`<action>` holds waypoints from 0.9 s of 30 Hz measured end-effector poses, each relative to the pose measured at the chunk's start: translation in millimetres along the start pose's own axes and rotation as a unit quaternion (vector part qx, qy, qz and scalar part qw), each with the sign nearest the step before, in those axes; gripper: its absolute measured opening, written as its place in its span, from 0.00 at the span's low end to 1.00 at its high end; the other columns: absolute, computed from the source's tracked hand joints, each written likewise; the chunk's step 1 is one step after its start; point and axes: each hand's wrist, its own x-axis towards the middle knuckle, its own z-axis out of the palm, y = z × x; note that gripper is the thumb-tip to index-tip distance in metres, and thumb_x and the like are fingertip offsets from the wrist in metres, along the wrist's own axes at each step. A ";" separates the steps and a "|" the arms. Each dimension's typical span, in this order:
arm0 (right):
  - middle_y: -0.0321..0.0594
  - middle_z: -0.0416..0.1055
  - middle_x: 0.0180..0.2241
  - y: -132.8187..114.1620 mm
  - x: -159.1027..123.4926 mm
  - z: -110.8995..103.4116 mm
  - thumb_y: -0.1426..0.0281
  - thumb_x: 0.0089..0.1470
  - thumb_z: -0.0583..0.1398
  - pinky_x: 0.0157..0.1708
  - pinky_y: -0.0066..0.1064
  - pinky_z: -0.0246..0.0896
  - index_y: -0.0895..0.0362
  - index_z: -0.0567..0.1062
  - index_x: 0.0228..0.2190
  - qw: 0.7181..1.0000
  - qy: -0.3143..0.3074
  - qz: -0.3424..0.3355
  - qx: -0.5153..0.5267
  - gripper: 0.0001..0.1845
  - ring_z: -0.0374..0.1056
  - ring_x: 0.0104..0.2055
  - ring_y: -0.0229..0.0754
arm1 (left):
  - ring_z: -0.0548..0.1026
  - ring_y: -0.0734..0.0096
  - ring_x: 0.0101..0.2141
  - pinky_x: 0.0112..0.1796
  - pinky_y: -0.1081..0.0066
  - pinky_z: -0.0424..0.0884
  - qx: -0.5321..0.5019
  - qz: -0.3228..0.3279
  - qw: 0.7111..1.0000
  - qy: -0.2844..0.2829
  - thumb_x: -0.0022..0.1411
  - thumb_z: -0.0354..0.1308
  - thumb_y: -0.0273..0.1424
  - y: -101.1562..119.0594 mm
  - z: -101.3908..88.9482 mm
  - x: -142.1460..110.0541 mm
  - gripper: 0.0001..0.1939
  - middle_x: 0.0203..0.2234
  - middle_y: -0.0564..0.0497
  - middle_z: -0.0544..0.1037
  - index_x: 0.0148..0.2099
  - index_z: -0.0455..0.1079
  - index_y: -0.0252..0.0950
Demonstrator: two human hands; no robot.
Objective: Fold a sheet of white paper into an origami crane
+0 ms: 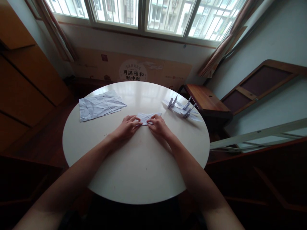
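Small paper [145, 118] on bench [141, 159], just ahead of the fingers, long axis roughly left-right.
Left hand [130, 125] at near-left corner, right hand [158, 125] over right part, equally near; fingers curled at near edge, can't tell if pinching or pressing.

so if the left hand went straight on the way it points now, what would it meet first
Most likely the small creased paper right at the tips of the left hand, then the right hand just across it. Exact depth is hard to judge.
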 end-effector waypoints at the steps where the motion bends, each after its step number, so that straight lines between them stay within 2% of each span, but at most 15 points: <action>1: 0.49 0.71 0.49 -3.5 -1.1 -1.5 0.67 0.61 0.62 0.55 0.44 0.57 0.54 0.84 0.44 1.000 0.000 -0.004 -0.018 0.12 0.64 0.51 0.52 | 0.63 0.48 0.62 0.64 0.44 0.53 0.028 -0.014 1.000 0.004 0.72 0.54 0.29 0.6 -0.9 -0.5 0.15 0.56 0.44 0.74 0.55 0.78 0.43; 4: 0.48 0.72 0.49 -16.7 -4.9 -6.4 0.62 0.62 0.62 0.55 0.48 0.53 0.52 0.83 0.43 0.997 -0.039 -0.030 -0.062 0.13 0.62 0.53 0.55 | 0.59 0.43 0.64 0.64 0.38 0.46 0.082 -0.050 0.995 0.007 0.71 0.51 0.28 3.7 -5.2 -1.9 0.18 0.61 0.40 0.69 0.58 0.76 0.39; 6: 0.47 0.73 0.45 -24.6 -6.5 -8.8 0.61 0.64 0.60 0.55 0.49 0.50 0.52 0.83 0.43 0.994 -0.054 -0.037 -0.083 0.14 0.63 0.50 0.53 | 0.62 0.45 0.61 0.62 0.41 0.50 0.087 -0.047 0.995 0.005 0.71 0.52 0.28 6.7 -7.8 -2.2 0.19 0.60 0.40 0.70 0.60 0.74 0.40; 9: 0.47 0.72 0.41 -29.8 -6.7 -9.3 0.60 0.67 0.56 0.54 0.46 0.49 0.52 0.84 0.42 0.994 -0.049 -0.024 -0.094 0.17 0.64 0.47 0.51 | 0.68 0.51 0.56 0.59 0.48 0.56 0.060 -0.005 0.998 -0.013 0.72 0.52 0.29 11.5 -8.5 -1.9 0.21 0.57 0.43 0.72 0.63 0.72 0.45; 12: 0.47 0.72 0.39 -26.5 -5.4 -7.2 0.59 0.67 0.56 0.52 0.44 0.52 0.52 0.85 0.43 0.996 -0.045 -0.023 -0.069 0.18 0.65 0.46 0.49 | 0.69 0.54 0.56 0.58 0.52 0.57 0.029 0.029 0.998 -0.038 0.74 0.51 0.32 13.9 -5.8 -1.1 0.21 0.55 0.46 0.74 0.65 0.69 0.48; 14: 0.46 0.74 0.39 -21.8 -4.5 -5.5 0.61 0.67 0.58 0.53 0.44 0.54 0.51 0.84 0.44 0.999 -0.032 -0.024 -0.035 0.16 0.66 0.46 0.49 | 0.68 0.53 0.57 0.59 0.52 0.57 0.027 0.024 0.998 -0.049 0.75 0.52 0.36 13.2 -4.8 -0.7 0.21 0.56 0.45 0.73 0.66 0.67 0.47; 17: 0.46 0.76 0.46 -14.1 -2.9 -3.1 0.64 0.65 0.60 0.57 0.46 0.55 0.50 0.83 0.47 1.000 0.023 -0.018 0.010 0.14 0.66 0.54 0.51 | 0.68 0.51 0.58 0.61 0.50 0.56 0.037 -0.001 0.997 -0.065 0.74 0.53 0.40 9.4 -6.2 -0.1 0.23 0.57 0.42 0.71 0.68 0.66 0.43; 20: 0.48 0.73 0.55 -7.4 -1.2 -0.2 0.63 0.64 0.60 0.61 0.50 0.56 0.51 0.82 0.49 0.998 0.061 -0.005 0.028 0.15 0.64 0.60 0.54 | 0.68 0.50 0.59 0.63 0.45 0.52 0.033 -0.025 0.996 -0.076 0.75 0.50 0.42 4.5 -8.0 0.5 0.22 0.59 0.41 0.69 0.66 0.67 0.42; 22: 0.48 0.71 0.59 -4.1 -0.4 2.2 0.61 0.65 0.60 0.62 0.49 0.56 0.52 0.80 0.52 0.998 0.053 -0.003 0.037 0.18 0.63 0.62 0.54 | 0.68 0.50 0.60 0.64 0.42 0.50 0.021 -0.042 0.996 -0.079 0.76 0.49 0.43 1.7 -7.5 0.8 0.22 0.60 0.40 0.68 0.65 0.67 0.42; 27: 0.47 0.70 0.61 -1.0 -1.4 6.0 0.60 0.63 0.62 0.63 0.50 0.57 0.50 0.77 0.56 0.999 -0.026 -0.016 0.027 0.22 0.62 0.64 0.54 | 0.65 0.52 0.62 0.65 0.41 0.47 0.006 -0.058 0.995 -0.081 0.75 0.50 0.43 -1.0 -4.1 0.6 0.22 0.62 0.42 0.66 0.66 0.66 0.44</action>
